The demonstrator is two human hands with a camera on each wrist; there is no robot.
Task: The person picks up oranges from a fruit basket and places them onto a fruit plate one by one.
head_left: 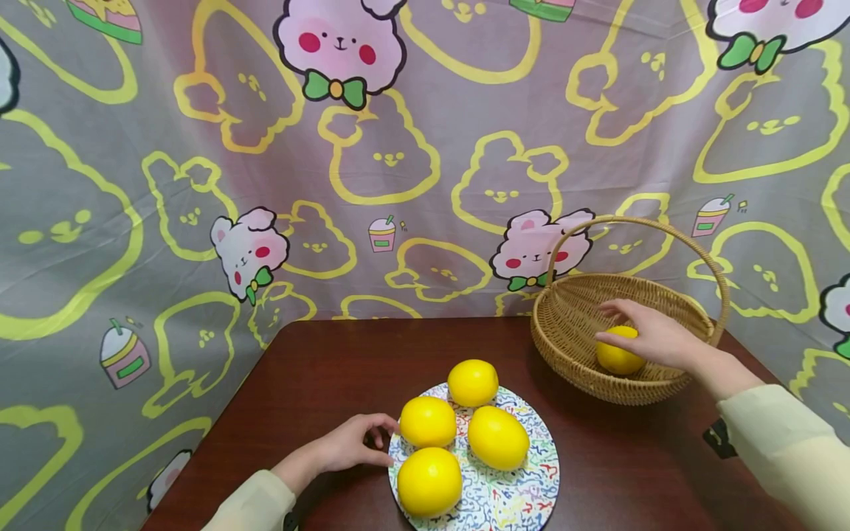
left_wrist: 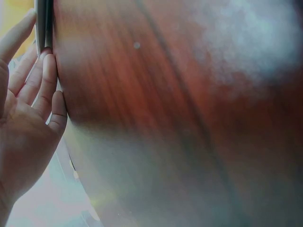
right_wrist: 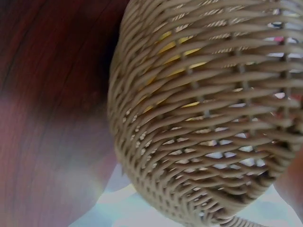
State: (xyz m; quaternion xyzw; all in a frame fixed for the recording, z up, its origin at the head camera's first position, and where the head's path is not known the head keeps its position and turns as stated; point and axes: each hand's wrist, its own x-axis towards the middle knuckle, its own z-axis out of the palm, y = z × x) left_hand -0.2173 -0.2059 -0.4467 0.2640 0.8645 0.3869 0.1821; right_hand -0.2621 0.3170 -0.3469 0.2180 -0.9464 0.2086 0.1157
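Several yellow lemons (head_left: 499,438) lie on a round plate (head_left: 511,498) with a colorful squiggle pattern. My left hand (head_left: 355,442) is at the plate's left edge, fingertips and thumb at the rim, holding no lemon. In the left wrist view the fingers of this hand (left_wrist: 31,109) look fairly straight beside the plate's edge. Inside the wicker basket (head_left: 564,361) sits another lemon (head_left: 619,358). Over it is my right hand (head_left: 654,335), thumb across its upper front and the other fingers spread loosely above. In the right wrist view, the basket's woven wall (right_wrist: 203,104) mostly hides the lemon.
The basket stands at the right rear of the dark brown table (head_left: 332,369), its tall handle (head_left: 664,225) arching above the opening. A patterned cloth (head_left: 425,162) hangs behind and beside the table. Dark wood separates the plate from the basket.
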